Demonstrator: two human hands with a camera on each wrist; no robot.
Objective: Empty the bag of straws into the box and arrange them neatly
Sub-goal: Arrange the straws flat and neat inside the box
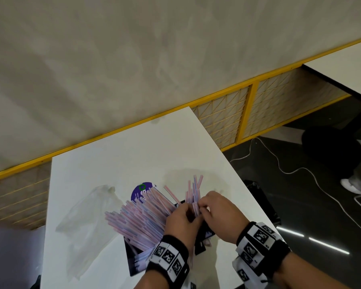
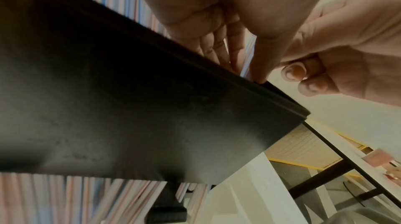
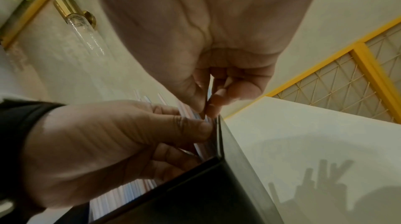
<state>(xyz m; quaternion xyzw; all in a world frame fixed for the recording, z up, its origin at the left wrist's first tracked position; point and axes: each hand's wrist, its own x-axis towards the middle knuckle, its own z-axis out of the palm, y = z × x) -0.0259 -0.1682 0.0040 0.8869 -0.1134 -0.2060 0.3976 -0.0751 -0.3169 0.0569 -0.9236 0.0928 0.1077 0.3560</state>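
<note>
A black box [image 1: 133,265] with a purple inner flap [image 1: 141,191] lies open on the white table [image 1: 117,163]. A loose heap of pink-and-blue striped straws [image 1: 142,220] fills it, fanned out unevenly. A smaller bunch of straws [image 1: 194,192] stands upright at the box's right end. My left hand [image 1: 182,217] and my right hand [image 1: 219,213] both pinch this bunch from either side. The right wrist view shows my right hand's fingertips [image 3: 213,106] closed on straws beside the box wall [image 3: 219,193]. The empty clear bag [image 1: 88,222] lies crumpled left of the box.
A yellow-framed lattice partition [image 1: 252,113] runs behind the table. A white cable [image 1: 290,170] trails over the dark floor on the right, near a black round stool [image 1: 331,151]. Another table [image 1: 350,65] stands at the far right.
</note>
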